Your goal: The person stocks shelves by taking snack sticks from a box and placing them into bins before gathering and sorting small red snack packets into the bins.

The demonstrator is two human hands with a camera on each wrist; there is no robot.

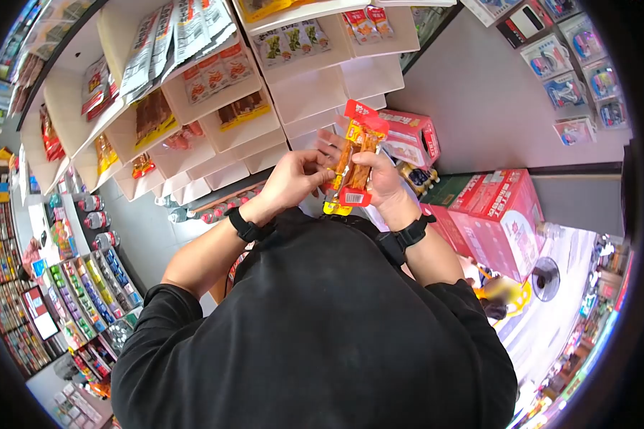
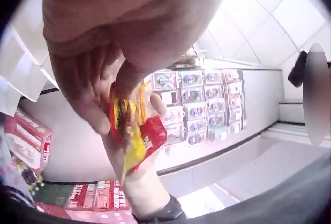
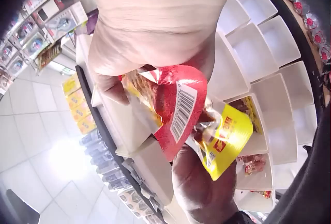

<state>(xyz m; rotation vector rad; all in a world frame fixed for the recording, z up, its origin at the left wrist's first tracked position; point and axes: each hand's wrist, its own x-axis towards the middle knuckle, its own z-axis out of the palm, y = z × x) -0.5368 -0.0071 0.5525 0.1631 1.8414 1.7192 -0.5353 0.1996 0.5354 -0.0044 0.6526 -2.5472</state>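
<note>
In the head view my right hand point(image 1: 383, 184) grips a red snack packet point(image 1: 366, 119) with a clear window showing brown strips, its thumb lying across the front. A white barcode shows on the packet's lower red end. Beside and partly behind it, a yellow-ended snack packet point(image 1: 336, 208) hangs at a slant. My left hand point(image 1: 293, 179) pinches at this yellow packet's edge, thumb and fingers bent inward. From the right wrist, the yellow end point(image 3: 227, 138) sticks out past the red one, close over the left fingers. Both packets overlap between the hands in the left wrist view.
White tiered shelf bins point(image 1: 308, 89) stand ahead, several holding snack packets. Red cartons point(image 1: 497, 214) are stacked at the right, below a grey panel point(image 1: 479, 93) with hanging blister packs. Bottles point(image 1: 96, 220) and goods racks line the left. A person in yellow point(image 1: 511, 297) is at lower right.
</note>
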